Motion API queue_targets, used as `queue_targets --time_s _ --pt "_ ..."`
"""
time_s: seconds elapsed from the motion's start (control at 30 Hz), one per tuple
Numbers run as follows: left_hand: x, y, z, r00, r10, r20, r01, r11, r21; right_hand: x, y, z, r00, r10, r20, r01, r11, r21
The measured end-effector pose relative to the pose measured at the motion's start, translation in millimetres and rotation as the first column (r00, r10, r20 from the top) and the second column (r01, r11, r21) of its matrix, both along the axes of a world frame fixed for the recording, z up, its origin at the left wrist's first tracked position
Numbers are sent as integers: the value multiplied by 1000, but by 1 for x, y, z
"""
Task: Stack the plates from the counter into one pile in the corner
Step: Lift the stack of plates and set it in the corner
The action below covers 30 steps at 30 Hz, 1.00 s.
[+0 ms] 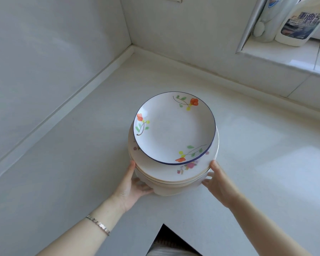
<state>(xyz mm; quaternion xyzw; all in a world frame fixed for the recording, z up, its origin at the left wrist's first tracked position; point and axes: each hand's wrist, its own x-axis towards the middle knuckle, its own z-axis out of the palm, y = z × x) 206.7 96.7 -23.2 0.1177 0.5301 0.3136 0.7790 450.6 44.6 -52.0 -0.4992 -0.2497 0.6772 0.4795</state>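
plates [174,133] sit in one pile on the counter [81,163], well short of the corner. your left hand [135,189] and right hand [218,183] grip its sides, fingers curled underneath. next: slide it back, level.

White counter [78,163] bears one pile of plates [174,132].

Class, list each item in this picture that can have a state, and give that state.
pile of plates: stacked, gripped at both sides, short of the corner.
top plate: face up, uppermost on the pile.
left hand: grips the pile's left edge.
right hand: grips the pile's right edge.
detergent bottle: upright on the ledge, cap out of view.
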Motion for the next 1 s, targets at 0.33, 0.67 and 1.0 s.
queue_targets --time_s 0.33,0.67,1.0 --pt "2 85 5 999 33 -5 -33 999 7 -3 86 5 1000 13 -20 -14 999 -42" --pt "-2 223 11 991 115 -64 -115 993 7 -18 227 13 998 40 -48 -42 998 -39" --pt "-4 328 26 994 70 -80 -68 997 27 -29 346 30 996 70 -61 -70 998 -2"
